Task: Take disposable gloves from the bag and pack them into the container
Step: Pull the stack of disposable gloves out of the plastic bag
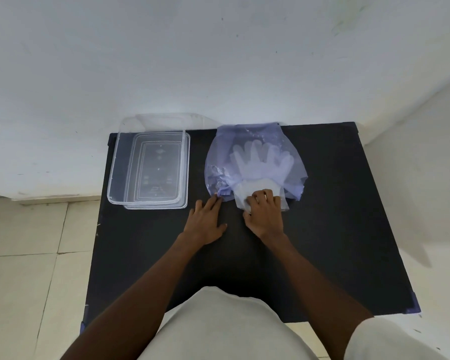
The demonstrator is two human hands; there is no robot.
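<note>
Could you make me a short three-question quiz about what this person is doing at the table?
1. True or false: the container already holds gloves.
2. Which hand grips the glove cuffs at the mouth of the bag? A) left hand B) right hand
3. Fill in: seen from the person, the container lies to the ____ of the bag.

Key
1. False: it is empty, and the gloves are mostly inside the bag.
2. B: the right hand pinches the cuffs; the left rests flat, fingertips at the bag's edge.
3. left
</note>
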